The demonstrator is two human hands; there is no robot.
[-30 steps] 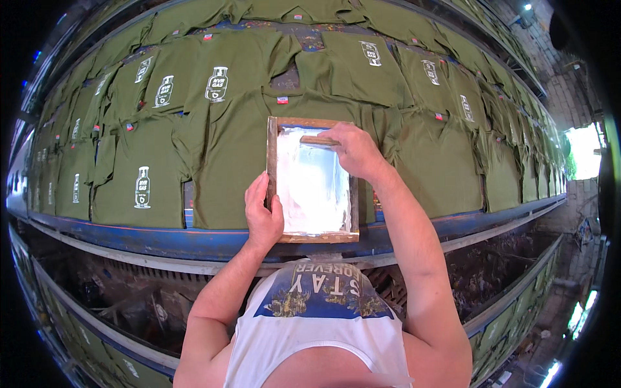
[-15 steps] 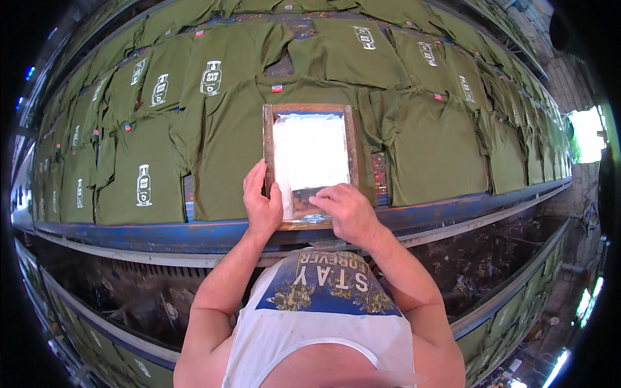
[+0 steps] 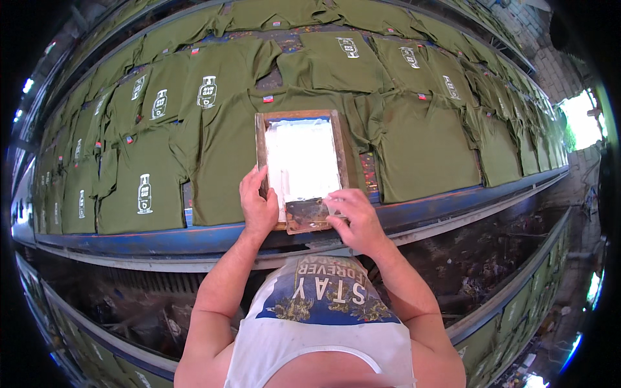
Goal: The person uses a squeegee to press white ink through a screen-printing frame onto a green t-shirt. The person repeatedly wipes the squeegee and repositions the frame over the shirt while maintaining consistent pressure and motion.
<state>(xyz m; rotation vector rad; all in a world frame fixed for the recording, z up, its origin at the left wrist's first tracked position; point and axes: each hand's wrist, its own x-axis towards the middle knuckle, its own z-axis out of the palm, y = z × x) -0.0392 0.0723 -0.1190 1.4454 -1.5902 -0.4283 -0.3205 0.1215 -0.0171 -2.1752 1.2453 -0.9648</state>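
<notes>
A wooden-rimmed printing screen point(image 3: 341, 155), its mesh covered in white ink, lies on an olive-green T-shirt point(image 3: 223, 149). My left hand point(image 3: 260, 205) holds the left side of the frame, with the thumb on the near left corner and the fingers along the outer edge. At the near end of the screen is a dark, ink-stained squeegee point(image 3: 304, 216), lying across the frame's lower part. My right hand point(image 3: 354, 220) grips its right end between thumb and fingers. The shirt's front under the screen is hidden.
Rows of olive-green shirts cover the long blue-edged table point(image 3: 155, 240). Several, such as the left neighbour point(image 3: 116, 181), bear a white bottle-shaped print; the right neighbour point(image 3: 427, 152) shows none. Behind me, past a littered gap point(image 3: 479, 258), runs another shirt-covered table point(image 3: 511, 323).
The squeegee has tipped down flatter at the near end, showing its broad face. My right hand has shifted slightly nearer and onto its right end; my left hand stays on the frame.
</notes>
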